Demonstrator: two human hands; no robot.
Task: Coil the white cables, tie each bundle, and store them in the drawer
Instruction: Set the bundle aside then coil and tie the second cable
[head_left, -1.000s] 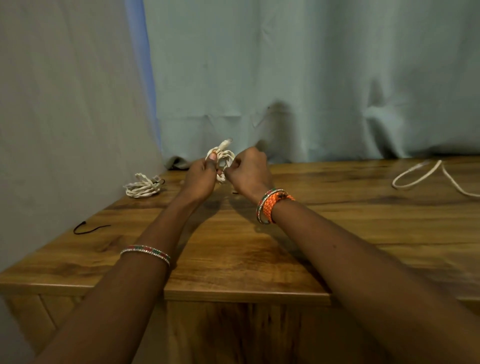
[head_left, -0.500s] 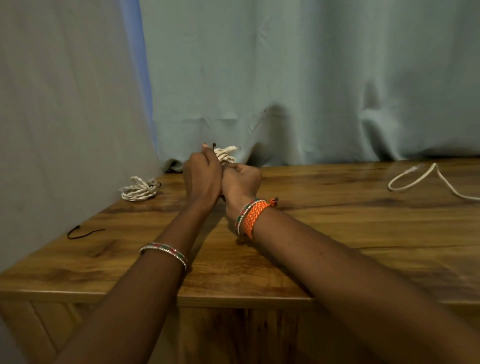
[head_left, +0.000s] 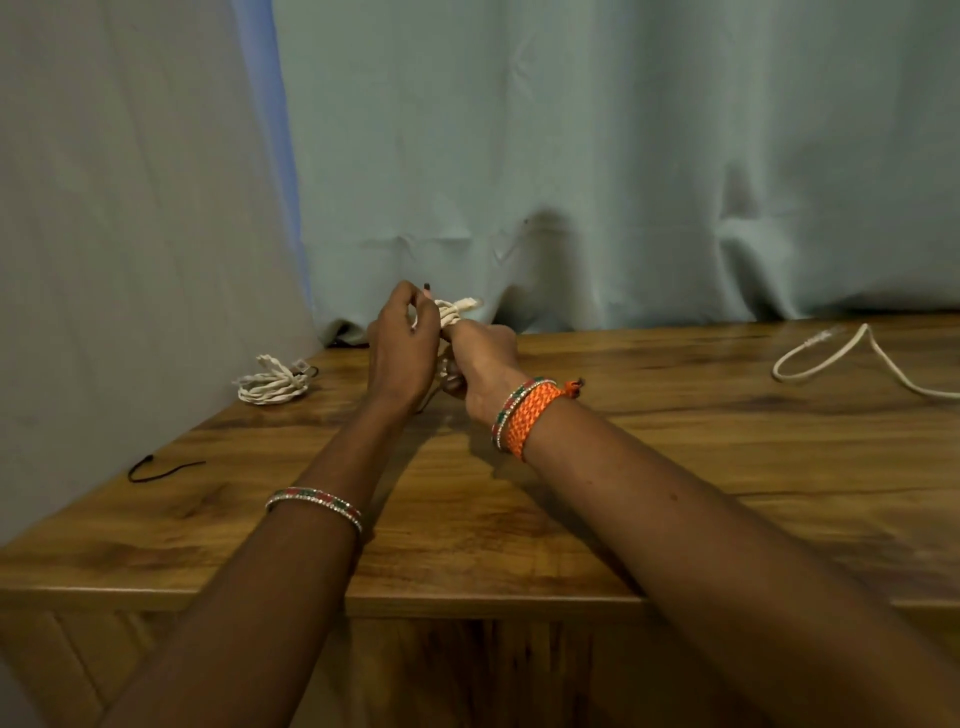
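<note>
Tying the coiled white cable bundle (head_left: 451, 313), held up above the wooden table (head_left: 623, 467) near its back edge, probably goes best if the coil stays pinched tight while the tie is drawn snug, so the loops cannot spring apart. The right hand (head_left: 480, 364) is curled round the bundle from below, wrist bent; the left hand (head_left: 402, 345) pinches at its top, though whether on cable or tie is unclear. Both forearms reach forward, converging. A finished bundle (head_left: 272, 382) lies far left, a loose cable (head_left: 852, 358) far right.
</note>
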